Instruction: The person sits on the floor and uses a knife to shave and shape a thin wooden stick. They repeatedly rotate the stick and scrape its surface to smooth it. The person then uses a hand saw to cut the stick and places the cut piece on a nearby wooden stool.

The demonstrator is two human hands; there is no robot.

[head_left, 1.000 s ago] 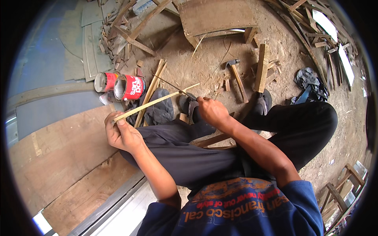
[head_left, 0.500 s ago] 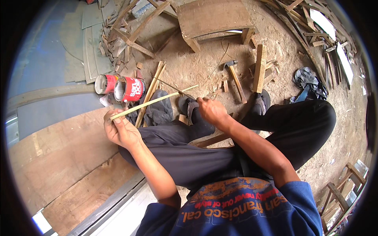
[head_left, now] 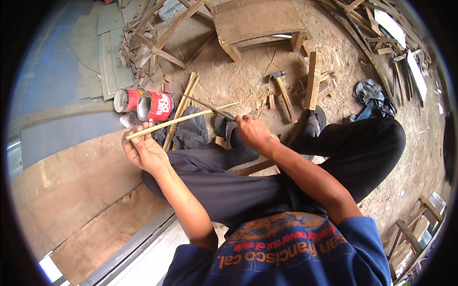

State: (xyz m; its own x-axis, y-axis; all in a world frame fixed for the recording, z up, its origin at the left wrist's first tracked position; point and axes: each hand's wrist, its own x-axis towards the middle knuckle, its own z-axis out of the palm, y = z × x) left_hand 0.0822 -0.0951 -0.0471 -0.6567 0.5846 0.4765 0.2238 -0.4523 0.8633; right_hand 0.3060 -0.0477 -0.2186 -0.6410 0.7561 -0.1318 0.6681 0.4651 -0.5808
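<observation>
My left hand (head_left: 147, 150) is closed on the near-left end of a thin pale wooden strip (head_left: 174, 121), thumb and fingers pinching it. The strip slants up to the right, over my left thigh and foot. My right hand (head_left: 255, 135) grips a long, narrow dark tool (head_left: 202, 103), blade-like or rod-like; its handle is hidden in the fist and I cannot tell its exact kind. Near my right hand the tool crosses the strip and seems to touch it, its thin end pointing up-left toward the cans.
Two red cans (head_left: 156, 106) stand at left near wooden sticks (head_left: 180, 112) and a dark plastic bag (head_left: 191, 128). A hammer (head_left: 285, 95) and a wood block (head_left: 312, 81) lie beyond my feet. Farther off are a low wooden bench (head_left: 260, 21) and scrap wood (head_left: 164, 35). Boards (head_left: 81, 176) lie at left.
My left hand and its end of the strip have moved slightly left and up. My right hand has shifted slightly left and up with the dark tool. Both grips are kept.
</observation>
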